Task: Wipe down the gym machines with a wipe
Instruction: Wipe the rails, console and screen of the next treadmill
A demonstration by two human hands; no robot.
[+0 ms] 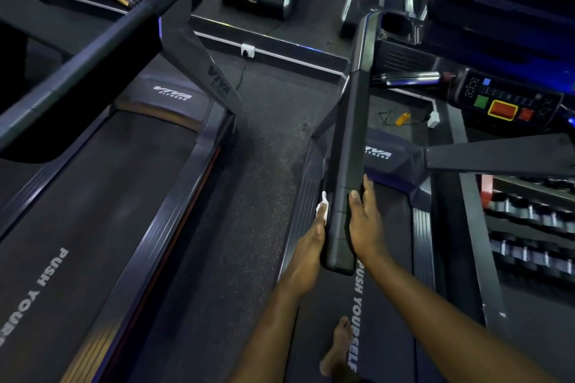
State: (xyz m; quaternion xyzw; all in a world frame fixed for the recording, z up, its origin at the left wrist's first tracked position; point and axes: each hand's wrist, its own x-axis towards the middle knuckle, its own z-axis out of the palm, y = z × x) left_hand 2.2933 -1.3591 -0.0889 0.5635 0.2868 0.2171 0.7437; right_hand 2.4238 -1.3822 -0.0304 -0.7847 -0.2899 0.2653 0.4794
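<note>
A person standing barefoot on a treadmill belt [385, 305] (printed "PUSH YOURSELF") works on the machine's dark left handrail [348, 149] in a dimly lit gym. The left hand [311, 246] lies along the rail's outer side with fingers stretched forward, pressing a white wipe [322, 207] against it. The wipe bunches at the fingertips, and whether the thumb also pinches it cannot be told. The right hand [365, 227] rests on the opposite side of the same rail, thumb laid flat on top and fingers straight along the inner edge, holding nothing. One bare foot [339, 348] shows on the belt below the arms. A control console [507, 102] with red and green buttons sits at upper right, a dumbbell rack [535, 227] beyond it, and a second treadmill [93, 196] stands across a speckled floor strip [264, 165] to the left.
</note>
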